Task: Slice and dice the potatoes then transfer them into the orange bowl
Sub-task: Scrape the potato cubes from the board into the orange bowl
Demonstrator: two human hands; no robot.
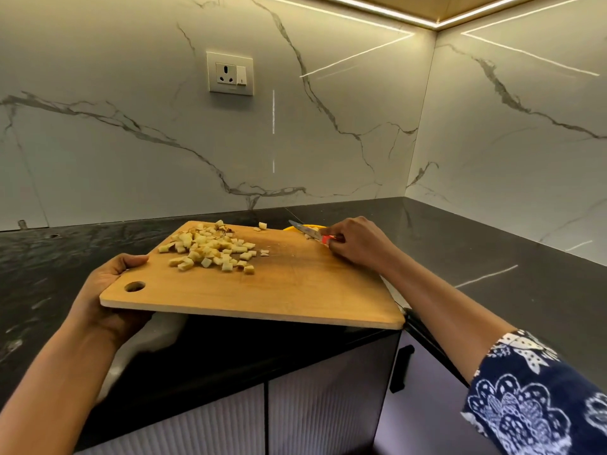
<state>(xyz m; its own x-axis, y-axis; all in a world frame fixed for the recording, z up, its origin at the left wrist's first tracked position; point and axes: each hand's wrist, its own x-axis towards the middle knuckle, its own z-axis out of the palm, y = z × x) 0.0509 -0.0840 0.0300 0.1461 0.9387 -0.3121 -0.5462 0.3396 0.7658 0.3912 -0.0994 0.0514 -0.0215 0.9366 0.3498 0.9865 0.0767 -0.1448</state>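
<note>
A wooden cutting board (279, 284) with a round hole near its left corner is lifted off the dark counter. My left hand (108, 284) grips its left edge from below. A heap of diced potato (210, 249) lies on the far left part of the board, and a few stray cubes sit farther right. My right hand (354, 241) holds a small knife (308, 232) with a red handle, blade pointing left over the board's far right edge. Behind the board only a sliver of the orange bowl (290, 228) shows; the rest is hidden.
The black stone counter (492, 251) runs into a corner under marble walls. A wall socket (230, 73) sits above the board. Below the counter edge are ribbed cabinet doors with a black handle (400, 369). A pale object (157, 336) lies under the raised board.
</note>
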